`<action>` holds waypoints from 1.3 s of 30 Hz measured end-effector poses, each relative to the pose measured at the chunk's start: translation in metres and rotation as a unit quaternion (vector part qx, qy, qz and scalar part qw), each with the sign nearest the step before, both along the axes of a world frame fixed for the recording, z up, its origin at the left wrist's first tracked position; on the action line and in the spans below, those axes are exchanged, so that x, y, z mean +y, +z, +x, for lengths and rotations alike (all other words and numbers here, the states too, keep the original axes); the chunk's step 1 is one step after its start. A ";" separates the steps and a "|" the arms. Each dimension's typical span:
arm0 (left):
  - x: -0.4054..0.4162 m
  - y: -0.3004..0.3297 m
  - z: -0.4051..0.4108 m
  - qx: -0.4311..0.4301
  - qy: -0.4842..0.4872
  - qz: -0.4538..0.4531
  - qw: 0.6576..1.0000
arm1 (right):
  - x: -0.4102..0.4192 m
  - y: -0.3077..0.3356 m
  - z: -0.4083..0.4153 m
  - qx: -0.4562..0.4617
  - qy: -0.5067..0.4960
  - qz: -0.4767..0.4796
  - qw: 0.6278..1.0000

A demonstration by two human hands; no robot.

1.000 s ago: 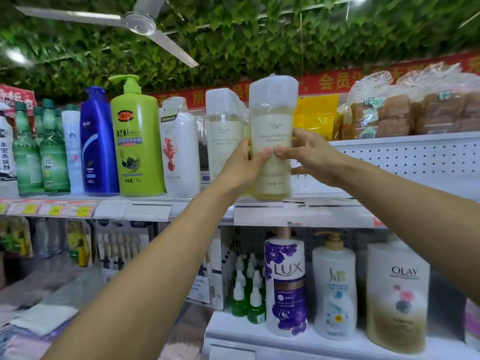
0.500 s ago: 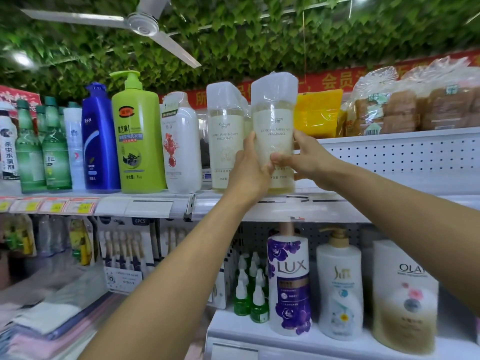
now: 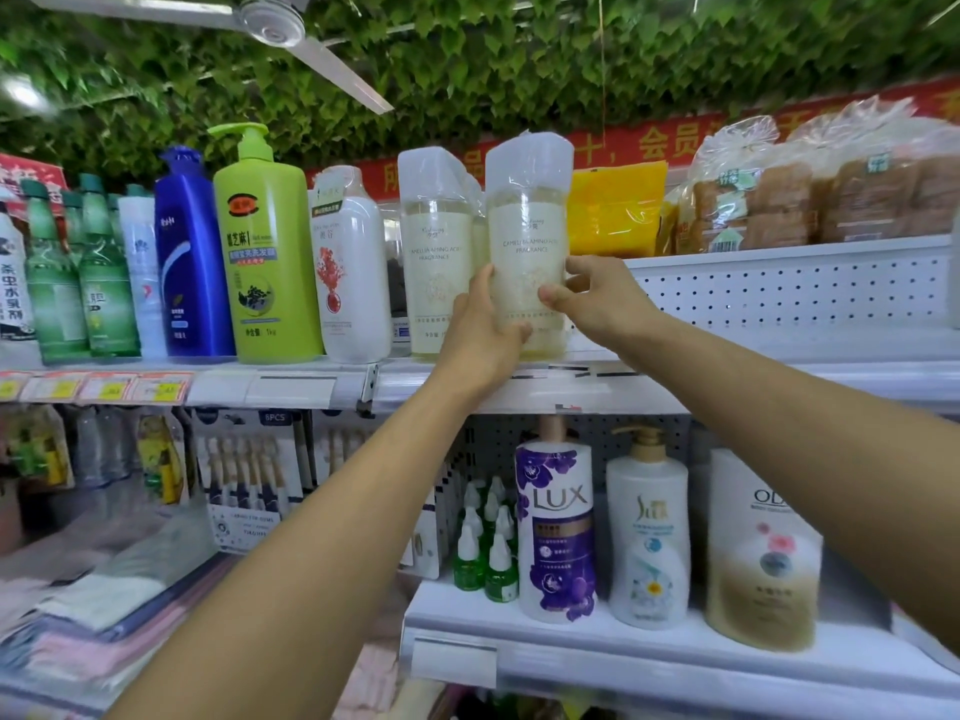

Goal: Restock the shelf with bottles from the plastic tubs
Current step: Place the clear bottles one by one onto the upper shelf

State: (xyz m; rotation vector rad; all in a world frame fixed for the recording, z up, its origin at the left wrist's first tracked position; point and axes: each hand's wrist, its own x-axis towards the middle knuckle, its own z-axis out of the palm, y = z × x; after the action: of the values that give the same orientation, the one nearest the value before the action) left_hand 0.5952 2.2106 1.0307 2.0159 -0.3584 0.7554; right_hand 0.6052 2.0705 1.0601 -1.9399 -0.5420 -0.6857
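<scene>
Here the pale bottle (image 3: pixel 527 252), still in its clear wrap, stands at the front edge of the upper shelf (image 3: pixel 727 376), just beside a matching bottle (image 3: pixel 436 257) on its left. The left hand (image 3: pixel 480 335) cups its lower left side; the right hand (image 3: pixel 597 298) pinches its right side, thumb on the label. To seat it well, slide it straight back, label forward, level with its neighbour, before letting go.
</scene>
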 end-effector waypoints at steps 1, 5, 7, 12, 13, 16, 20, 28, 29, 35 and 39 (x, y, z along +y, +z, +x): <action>0.000 -0.002 -0.004 0.000 0.000 -0.009 1.000 | -0.004 -0.002 -0.002 -0.005 -0.013 0.000 1.000; -0.007 -0.006 -0.032 -0.004 -0.013 -0.106 0.994 | -0.018 -0.013 -0.015 -0.028 -0.047 0.024 0.998; -0.011 -0.011 -0.046 0.005 -0.036 -0.182 0.983 | -0.025 -0.021 -0.025 -0.053 -0.047 0.036 0.997; -0.024 -0.036 -0.074 0.051 -0.102 -0.323 0.939 | -0.040 -0.043 -0.053 -0.111 -0.053 0.049 0.991; -0.029 -0.043 -0.079 0.066 -0.105 -0.339 0.933 | -0.044 -0.050 -0.058 -0.113 -0.049 0.054 0.991; -0.043 -0.070 -0.095 0.098 -0.117 -0.360 0.920 | -0.057 -0.074 -0.073 -0.094 -0.032 0.074 0.992; -0.067 -0.110 -0.109 0.131 -0.123 -0.365 0.913 | -0.082 -0.118 -0.087 -0.039 -0.007 0.093 0.995; -0.123 -0.196 -0.126 0.253 -0.097 -0.367 0.890 | -0.131 -0.220 -0.113 0.106 0.026 0.094 0.990; -0.129 -0.210 -0.128 0.269 -0.094 -0.369 0.884 | -0.138 -0.233 -0.117 0.124 0.030 0.091 0.988; -0.175 -0.302 -0.151 0.388 -0.064 -0.377 0.839 | -0.183 -0.325 -0.147 0.246 0.021 0.061 0.967; -0.194 -0.362 -0.163 0.454 -0.046 -0.369 0.810 | -0.204 -0.383 -0.159 0.319 -0.001 0.066 0.945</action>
State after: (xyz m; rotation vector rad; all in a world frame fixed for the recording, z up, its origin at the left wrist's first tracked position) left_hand 0.4322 2.0161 0.6687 1.3642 0.3652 -0.1979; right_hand 0.4460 1.8662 0.6769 -1.8957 -0.0854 -0.0625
